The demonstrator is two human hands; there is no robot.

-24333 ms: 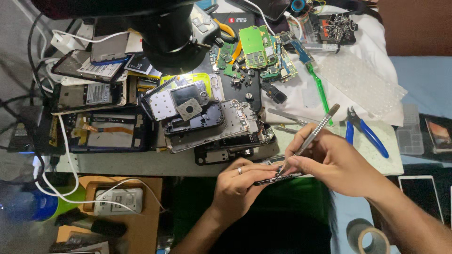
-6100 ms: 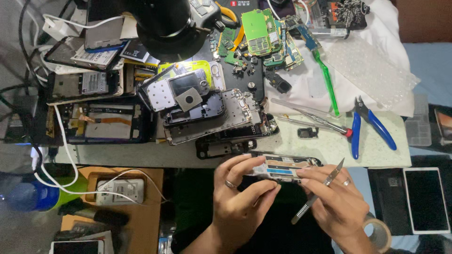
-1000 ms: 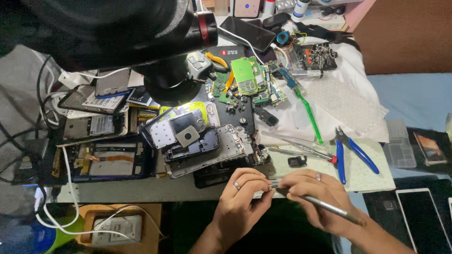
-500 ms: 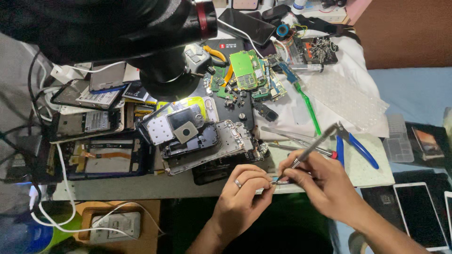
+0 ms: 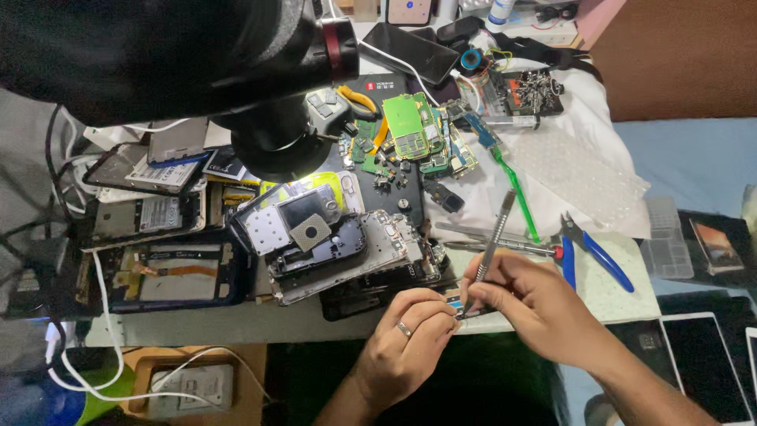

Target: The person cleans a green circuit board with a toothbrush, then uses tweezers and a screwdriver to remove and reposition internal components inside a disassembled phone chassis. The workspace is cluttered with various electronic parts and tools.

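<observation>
My left hand (image 5: 406,339), with a ring on one finger, grips a small phone part (image 5: 456,302) at the near edge of the workbench; the fingers cover most of it. My right hand (image 5: 536,304) holds a slim metal tool (image 5: 490,248) like a pen, handle tilted up and away, tip down on the part between the two hands. Just beyond the hands lies a pile of opened phones (image 5: 339,248) with bare frames and shields.
A black microscope head (image 5: 197,55) hangs over the left of the bench. Green circuit boards (image 5: 406,130), a green toothbrush (image 5: 516,189), blue-handled pliers (image 5: 591,252), metal tweezers (image 5: 489,237), more phones (image 5: 150,213) at left, tablets (image 5: 702,363) at lower right, white cables (image 5: 102,315).
The right hand has raised the tool from lying flat to a steep pen grip, tip on the part. The view has shifted down and left, and both hands stay at the bench edge.
</observation>
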